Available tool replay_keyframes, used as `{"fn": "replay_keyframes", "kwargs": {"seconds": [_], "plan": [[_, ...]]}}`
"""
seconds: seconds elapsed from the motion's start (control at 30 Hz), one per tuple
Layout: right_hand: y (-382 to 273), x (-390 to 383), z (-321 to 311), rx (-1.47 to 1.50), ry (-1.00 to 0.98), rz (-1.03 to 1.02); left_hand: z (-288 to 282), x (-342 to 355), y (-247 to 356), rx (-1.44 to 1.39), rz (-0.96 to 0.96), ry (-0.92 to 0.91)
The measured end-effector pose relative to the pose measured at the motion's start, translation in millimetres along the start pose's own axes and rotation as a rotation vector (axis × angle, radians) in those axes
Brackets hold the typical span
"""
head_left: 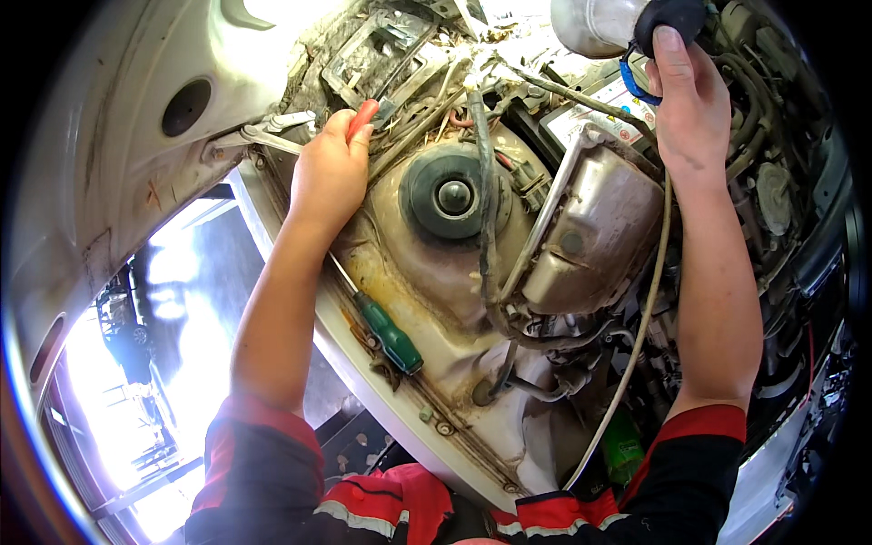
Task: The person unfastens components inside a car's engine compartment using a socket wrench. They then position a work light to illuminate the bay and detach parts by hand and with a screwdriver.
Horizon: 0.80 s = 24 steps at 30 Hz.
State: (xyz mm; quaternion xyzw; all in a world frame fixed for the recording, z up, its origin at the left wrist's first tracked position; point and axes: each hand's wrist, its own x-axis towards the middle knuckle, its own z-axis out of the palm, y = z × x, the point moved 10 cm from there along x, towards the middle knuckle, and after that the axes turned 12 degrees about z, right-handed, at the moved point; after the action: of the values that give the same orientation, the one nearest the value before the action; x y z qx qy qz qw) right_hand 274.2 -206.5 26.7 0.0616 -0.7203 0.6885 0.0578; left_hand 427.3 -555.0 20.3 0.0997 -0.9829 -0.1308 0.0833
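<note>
My left hand [329, 177] is closed around the red handle [362, 119] of a tool, over the left side of the engine bay. A thin dark shaft seems to run from it towards the rear; its tip is hard to make out. At the upper right, my right hand [692, 109] grips a whitish, rounded container-like thing [590, 25] by its black round end [668, 25], thumb on the black part. A blue loop [638, 82] hangs beside those fingers. Below my left hand, a green-handled screwdriver [389, 333] lies along the fender edge.
Between my arms are a strut mount [454, 197] and a brownish metal box [595, 232]. A dark wrapped harness [486, 182] and a thin pale hose [647, 318] cross the bay. A battery [604, 113] sits behind. The raised hood [118, 118] stands at left.
</note>
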Motion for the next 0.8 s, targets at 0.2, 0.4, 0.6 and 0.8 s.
{"fn": "replay_keyframes", "kwargs": {"seconds": [0.2, 0.4, 0.6, 0.8], "plan": [[-11, -4, -11, -0.142, 0.110, 0.044, 8, 3, -5, 0.067, -0.054, -0.082], [-5, -3, -21, -0.112, 0.257, 0.125, -18, 13, 18, 0.227, -0.055, -0.172], [-11, -9, -24, -0.003, 0.232, 0.253, -45, 36, 56, 0.311, 0.090, -0.225], [-18, -13, -1, -0.152, 0.033, 0.174, -15, 18, 23, 0.100, 0.082, -0.167]]}}
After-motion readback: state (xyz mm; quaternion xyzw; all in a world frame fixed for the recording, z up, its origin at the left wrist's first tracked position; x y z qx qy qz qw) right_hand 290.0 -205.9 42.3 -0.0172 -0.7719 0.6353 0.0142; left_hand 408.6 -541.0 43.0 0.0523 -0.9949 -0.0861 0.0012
